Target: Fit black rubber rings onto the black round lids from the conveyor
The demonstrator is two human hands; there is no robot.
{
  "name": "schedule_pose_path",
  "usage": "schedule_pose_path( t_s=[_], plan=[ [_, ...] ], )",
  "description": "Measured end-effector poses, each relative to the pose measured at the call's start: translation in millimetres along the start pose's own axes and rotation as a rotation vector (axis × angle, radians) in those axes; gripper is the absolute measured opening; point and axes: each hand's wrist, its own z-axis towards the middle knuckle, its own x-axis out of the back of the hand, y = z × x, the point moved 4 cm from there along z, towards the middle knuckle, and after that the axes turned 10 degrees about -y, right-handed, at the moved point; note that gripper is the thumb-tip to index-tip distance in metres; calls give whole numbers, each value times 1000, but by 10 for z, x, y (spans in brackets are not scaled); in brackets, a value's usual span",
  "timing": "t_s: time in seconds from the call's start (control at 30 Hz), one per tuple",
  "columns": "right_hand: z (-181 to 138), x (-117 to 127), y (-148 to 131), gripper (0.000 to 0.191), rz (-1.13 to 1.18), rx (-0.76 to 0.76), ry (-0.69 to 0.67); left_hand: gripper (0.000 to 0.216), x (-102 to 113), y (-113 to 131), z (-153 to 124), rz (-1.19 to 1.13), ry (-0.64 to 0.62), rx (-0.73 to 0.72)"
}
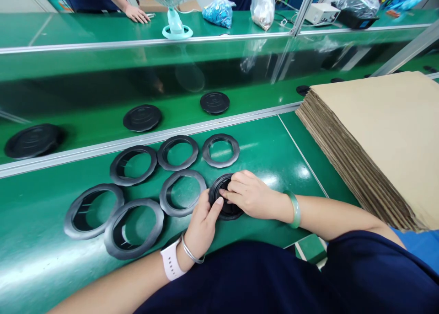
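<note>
Both hands meet over one black ring (226, 211) lying flat on the green surface (274, 154), just below the picture's centre. The left hand (203, 222) comes in from 7 o'clock, its fingers pressing on the ring's near left edge; the right hand (248, 195) comes in from 4 o'clock, its fingers curled down over the ring's top, so most of the ring is hidden. The fingertips of the two hands touch each other on the ring, pressing rather than gripping.

Six more open rings (181, 193) lie flat in two rows, from 9 o'clock round to 12 o'clock of the worked one. Beyond a metal rail, three black discs (142, 118) rest on the conveyor belt (85, 131). A stack of cardboard sheets (384, 135) sits at 2 o'clock. Far off at 11 o'clock, another person's hand (137, 14) rests beside a small fan (174, 17)
</note>
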Motion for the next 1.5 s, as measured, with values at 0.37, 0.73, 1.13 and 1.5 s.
schedule_pose_path(
  t_s=[0.37, 0.73, 1.13, 1.5],
  plan=[
    [-22, 63, 138, 23, 264, -92, 170, 27, 8, -27, -9, -65, -13, 47],
    [-40, -110, 383, 8, 828, -536, 137, 34, 2, -68, -10, 6, -10, 72],
    [-30, -180, 367, 17, 944, -643, 244, 37, -20, -94, 6, 2, -17, 79],
    [-14, -206, 392, 17, 961, -605, 269, 35, -2, -76, 12, 20, 6, 78]
  ],
)
